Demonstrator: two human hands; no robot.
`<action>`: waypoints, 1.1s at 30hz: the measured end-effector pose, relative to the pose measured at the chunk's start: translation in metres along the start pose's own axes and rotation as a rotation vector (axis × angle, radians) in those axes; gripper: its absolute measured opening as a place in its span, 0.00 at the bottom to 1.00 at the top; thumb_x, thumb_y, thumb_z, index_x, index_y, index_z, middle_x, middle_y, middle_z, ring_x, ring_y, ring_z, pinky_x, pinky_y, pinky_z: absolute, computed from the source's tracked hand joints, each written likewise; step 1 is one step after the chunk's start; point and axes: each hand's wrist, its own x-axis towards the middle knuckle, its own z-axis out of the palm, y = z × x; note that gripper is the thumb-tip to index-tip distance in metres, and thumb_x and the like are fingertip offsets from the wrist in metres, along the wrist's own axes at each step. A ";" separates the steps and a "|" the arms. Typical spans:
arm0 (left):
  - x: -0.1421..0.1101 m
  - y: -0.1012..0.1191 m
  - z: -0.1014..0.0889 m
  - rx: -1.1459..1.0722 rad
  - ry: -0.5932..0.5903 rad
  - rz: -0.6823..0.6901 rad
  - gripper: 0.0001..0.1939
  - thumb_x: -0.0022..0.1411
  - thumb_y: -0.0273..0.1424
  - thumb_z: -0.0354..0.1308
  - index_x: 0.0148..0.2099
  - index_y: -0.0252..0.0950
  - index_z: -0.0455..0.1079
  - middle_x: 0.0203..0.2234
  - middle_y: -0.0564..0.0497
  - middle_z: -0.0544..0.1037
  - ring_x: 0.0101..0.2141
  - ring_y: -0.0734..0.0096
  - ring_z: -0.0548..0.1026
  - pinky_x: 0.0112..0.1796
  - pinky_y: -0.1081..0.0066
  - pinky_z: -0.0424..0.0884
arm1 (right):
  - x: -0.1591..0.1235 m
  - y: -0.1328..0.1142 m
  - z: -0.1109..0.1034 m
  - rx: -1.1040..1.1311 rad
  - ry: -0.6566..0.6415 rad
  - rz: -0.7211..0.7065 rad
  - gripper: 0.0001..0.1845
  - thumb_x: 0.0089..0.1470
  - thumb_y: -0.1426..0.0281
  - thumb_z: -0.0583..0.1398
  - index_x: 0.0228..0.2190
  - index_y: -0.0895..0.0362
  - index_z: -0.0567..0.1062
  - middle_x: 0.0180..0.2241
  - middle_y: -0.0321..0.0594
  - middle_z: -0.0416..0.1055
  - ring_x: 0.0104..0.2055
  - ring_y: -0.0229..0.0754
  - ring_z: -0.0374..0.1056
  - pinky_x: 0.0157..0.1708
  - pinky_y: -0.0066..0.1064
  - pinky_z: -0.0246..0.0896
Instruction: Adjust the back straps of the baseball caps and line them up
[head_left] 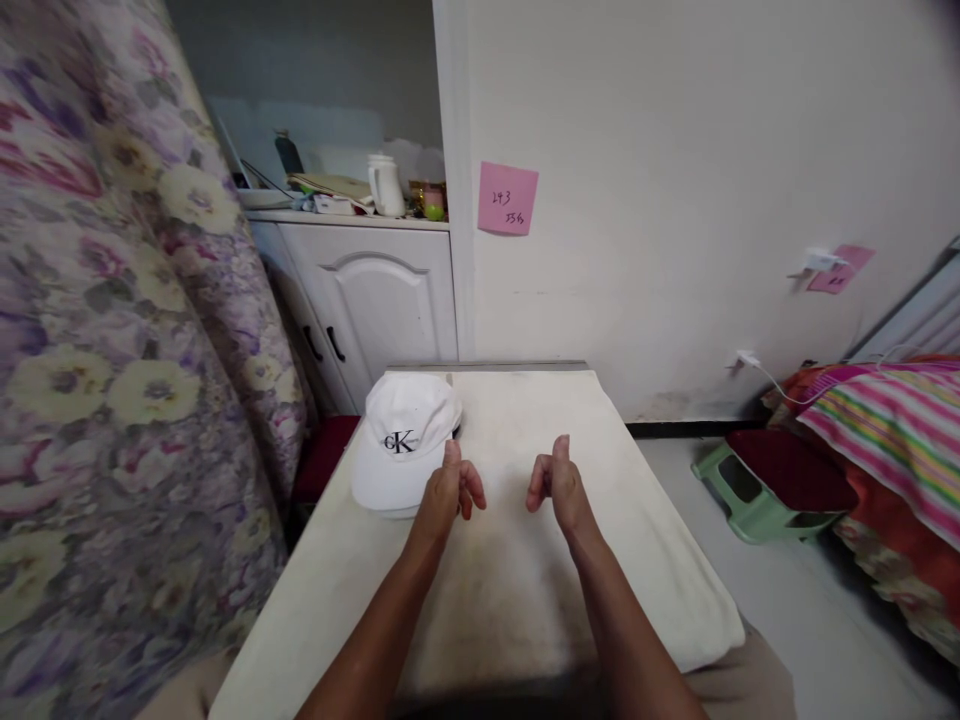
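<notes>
A white baseball cap (416, 415) with dark lettering on its front rests at the left of the cloth-covered table (517, 590), brim toward me. My left hand (452, 485) is beside the cap, overlapping the right edge of its brim in this view; whether it touches cannot be told. Its thumb points up and its fingers are loosely curved around nothing. Across a gap, my right hand (559, 487) mirrors this pose over the table's middle, thumb up, fingers bent, nothing in it. The palms face each other.
A floral curtain (142, 400) hangs at the left. Behind it, a white cabinet (382, 290) carries a white jug (385, 186) and clutter. Pink note (508, 199) sticks to the wall. Right of the table stand a green stool (750, 500) and a bed with striped cover (892, 420).
</notes>
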 end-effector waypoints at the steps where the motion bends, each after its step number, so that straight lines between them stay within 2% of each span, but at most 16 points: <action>1: -0.001 0.001 0.000 -0.003 -0.001 0.002 0.42 0.65 0.59 0.27 0.19 0.37 0.66 0.14 0.48 0.74 0.15 0.72 0.63 0.21 0.70 0.55 | 0.000 0.000 0.000 0.000 -0.002 -0.003 0.45 0.59 0.39 0.32 0.12 0.54 0.67 0.12 0.40 0.69 0.19 0.40 0.67 0.28 0.33 0.62; 3: -0.002 0.001 0.001 -0.012 0.005 0.009 0.39 0.66 0.57 0.30 0.20 0.37 0.66 0.15 0.49 0.74 0.16 0.72 0.63 0.21 0.71 0.55 | -0.001 0.000 0.000 -0.001 -0.002 -0.013 0.45 0.60 0.41 0.32 0.12 0.54 0.67 0.12 0.40 0.69 0.19 0.40 0.67 0.29 0.32 0.62; 6: -0.005 -0.003 0.003 -0.033 0.023 0.015 0.29 0.66 0.51 0.43 0.23 0.36 0.67 0.13 0.53 0.71 0.15 0.74 0.62 0.20 0.72 0.55 | -0.002 0.004 0.001 -0.003 -0.010 -0.063 0.43 0.63 0.44 0.35 0.13 0.55 0.67 0.13 0.40 0.69 0.21 0.40 0.67 0.30 0.32 0.63; 8: -0.008 -0.013 0.004 -0.052 0.029 0.004 0.20 0.63 0.45 0.50 0.27 0.36 0.69 0.12 0.57 0.67 0.14 0.76 0.59 0.19 0.74 0.54 | -0.003 0.013 0.004 -0.015 -0.047 -0.098 0.36 0.64 0.47 0.42 0.18 0.55 0.70 0.14 0.37 0.68 0.20 0.39 0.66 0.28 0.30 0.63; 11: -0.016 -0.038 0.004 -0.102 0.052 -0.044 0.11 0.58 0.38 0.55 0.34 0.36 0.71 0.15 0.60 0.68 0.13 0.78 0.59 0.18 0.76 0.53 | -0.009 0.037 0.012 -0.061 -0.121 -0.082 0.20 0.62 0.54 0.51 0.33 0.56 0.72 0.18 0.32 0.71 0.16 0.36 0.63 0.19 0.27 0.59; 13: -0.023 -0.059 -0.001 -0.157 0.095 -0.099 0.11 0.53 0.36 0.59 0.37 0.35 0.71 0.19 0.59 0.71 0.13 0.78 0.63 0.17 0.76 0.55 | -0.017 0.059 0.020 -0.091 -0.146 -0.062 0.16 0.60 0.58 0.52 0.38 0.56 0.72 0.23 0.34 0.74 0.16 0.37 0.64 0.17 0.27 0.58; 16: -0.038 -0.091 -0.017 -0.261 0.180 -0.187 0.17 0.46 0.35 0.65 0.38 0.33 0.71 0.24 0.54 0.76 0.16 0.74 0.70 0.17 0.75 0.60 | -0.034 0.096 0.030 -0.165 -0.165 -0.069 0.12 0.55 0.65 0.56 0.38 0.57 0.73 0.27 0.37 0.75 0.19 0.38 0.68 0.21 0.29 0.62; 18: -0.048 -0.107 -0.033 -0.346 0.258 -0.229 0.18 0.47 0.36 0.66 0.40 0.33 0.71 0.26 0.50 0.78 0.18 0.73 0.73 0.19 0.75 0.63 | -0.045 0.116 0.035 -0.224 -0.163 -0.082 0.11 0.55 0.67 0.55 0.38 0.57 0.74 0.24 0.36 0.73 0.22 0.41 0.70 0.25 0.31 0.63; 20: -0.054 -0.117 -0.052 -0.433 0.342 -0.255 0.18 0.49 0.33 0.66 0.42 0.32 0.71 0.30 0.48 0.80 0.21 0.72 0.76 0.22 0.75 0.68 | -0.053 0.130 0.037 -0.284 -0.132 -0.104 0.11 0.54 0.66 0.56 0.36 0.56 0.75 0.25 0.38 0.75 0.27 0.45 0.72 0.30 0.33 0.63; 22: -0.056 -0.122 -0.069 -0.510 0.421 -0.263 0.17 0.50 0.28 0.65 0.43 0.32 0.70 0.32 0.46 0.81 0.22 0.74 0.77 0.25 0.74 0.72 | -0.057 0.138 0.038 -0.330 -0.110 -0.132 0.11 0.55 0.65 0.56 0.36 0.56 0.75 0.28 0.40 0.76 0.31 0.47 0.72 0.33 0.34 0.62; 25: -0.050 -0.123 -0.086 -0.602 0.506 -0.240 0.14 0.52 0.21 0.61 0.43 0.32 0.69 0.34 0.46 0.82 0.21 0.75 0.77 0.26 0.75 0.74 | -0.058 0.142 0.038 -0.369 -0.114 -0.165 0.11 0.56 0.63 0.56 0.36 0.55 0.76 0.30 0.39 0.77 0.32 0.47 0.72 0.34 0.33 0.60; 29: -0.037 -0.119 -0.092 -0.692 0.546 -0.200 0.11 0.55 0.19 0.59 0.42 0.31 0.70 0.33 0.47 0.82 0.22 0.73 0.79 0.25 0.75 0.76 | -0.059 0.142 0.037 -0.399 -0.131 -0.181 0.11 0.58 0.64 0.55 0.35 0.55 0.75 0.29 0.39 0.76 0.32 0.45 0.71 0.34 0.32 0.60; 33: -0.029 -0.115 -0.091 -0.759 0.551 -0.188 0.04 0.57 0.19 0.59 0.36 0.30 0.71 0.29 0.48 0.81 0.21 0.73 0.79 0.21 0.77 0.75 | -0.059 0.142 0.036 -0.422 -0.137 -0.192 0.11 0.59 0.64 0.54 0.36 0.55 0.74 0.29 0.39 0.75 0.32 0.45 0.71 0.33 0.32 0.60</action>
